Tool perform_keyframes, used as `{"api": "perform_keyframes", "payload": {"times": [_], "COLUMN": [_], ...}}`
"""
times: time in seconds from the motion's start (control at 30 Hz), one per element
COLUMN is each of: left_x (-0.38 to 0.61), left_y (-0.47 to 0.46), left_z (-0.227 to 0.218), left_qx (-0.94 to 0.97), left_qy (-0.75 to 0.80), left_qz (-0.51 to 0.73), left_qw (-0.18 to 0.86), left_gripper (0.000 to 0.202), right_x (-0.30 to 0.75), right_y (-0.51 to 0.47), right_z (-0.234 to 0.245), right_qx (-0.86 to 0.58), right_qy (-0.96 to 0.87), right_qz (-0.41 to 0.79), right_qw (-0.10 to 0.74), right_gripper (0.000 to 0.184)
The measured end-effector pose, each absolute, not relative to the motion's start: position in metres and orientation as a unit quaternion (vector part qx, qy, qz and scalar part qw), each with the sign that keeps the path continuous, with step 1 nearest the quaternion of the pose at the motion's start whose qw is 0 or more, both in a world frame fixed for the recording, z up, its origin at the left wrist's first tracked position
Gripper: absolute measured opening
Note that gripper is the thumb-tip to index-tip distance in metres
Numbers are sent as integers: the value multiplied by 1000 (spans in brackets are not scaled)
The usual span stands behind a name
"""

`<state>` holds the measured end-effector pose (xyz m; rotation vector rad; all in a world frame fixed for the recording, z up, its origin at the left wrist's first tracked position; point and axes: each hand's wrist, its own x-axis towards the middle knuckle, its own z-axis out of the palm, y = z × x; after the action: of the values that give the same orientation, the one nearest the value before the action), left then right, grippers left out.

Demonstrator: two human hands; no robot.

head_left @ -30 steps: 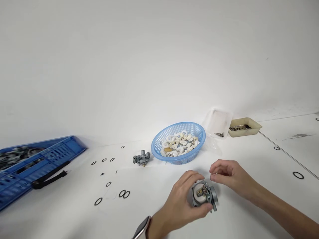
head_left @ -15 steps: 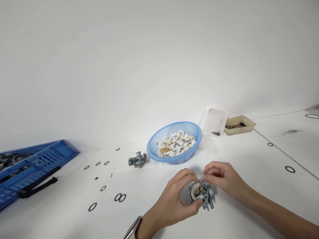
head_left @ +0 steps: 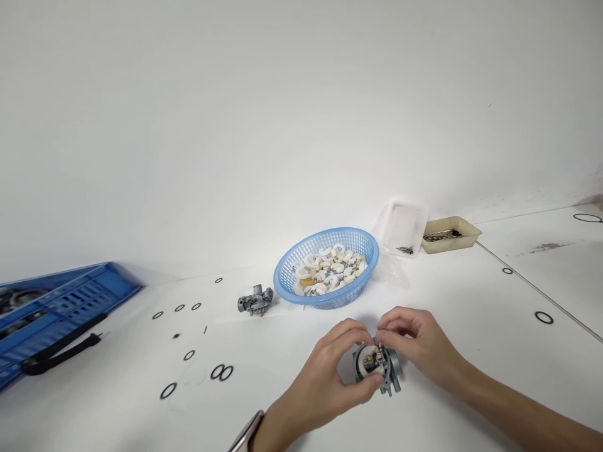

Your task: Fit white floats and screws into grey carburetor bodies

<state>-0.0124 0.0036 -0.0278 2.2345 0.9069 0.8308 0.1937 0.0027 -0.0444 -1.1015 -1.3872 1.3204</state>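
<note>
A grey metal carburetor (head_left: pixel 392 367) lies on the white table with its open bowl side facing up, showing a white plastic float (head_left: pixel 363 363) and brass jets inside. My left hand (head_left: pixel 325 370) curls around its left side, fingers at the far rim and thumb at the near rim. At the upper edge, my right hand (head_left: pixel 414 336) pinches a tiny thin metal pin (head_left: pixel 380 344) between thumb and forefinger, right by the float hinge. The fingertips partly cover the pin.
Beyond the hands stands a blue basket (head_left: pixel 281 285) of white floats. A second carburetor (head_left: pixel 255 301) sits left of it. Behind are a clear tray (head_left: pixel 400 220) and a beige tray (head_left: pixel 464 242) with small parts. Black O-rings (head_left: pixel 168 390) dot the table; a blue crate (head_left: pixel 101 289) is at left.
My right fingertips have shifted slightly closer in over the float hinge with the pin. The left hand keeps its hold on the carburetor. The whole view has shifted a little.
</note>
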Motion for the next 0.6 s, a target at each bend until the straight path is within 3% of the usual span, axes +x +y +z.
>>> {"api": "perform_keyframes", "payload": {"times": [0.37, 0.6], "left_x": [-11, -11], "left_y": [3, 5], "left_z": [-30, -33], "left_qx": [812, 811], "left_qy": [353, 350], "left_qz": [316, 320], "left_qw": [342, 342], "left_gripper": [17, 21], "right_x": [196, 197], "right_y": [4, 2], "right_z": [-43, -37], "right_qx": [-431, -466], "right_qy": [-551, -594], "right_qz": [569, 515], "right_qw": [432, 406], "right_gripper": [20, 25]}}
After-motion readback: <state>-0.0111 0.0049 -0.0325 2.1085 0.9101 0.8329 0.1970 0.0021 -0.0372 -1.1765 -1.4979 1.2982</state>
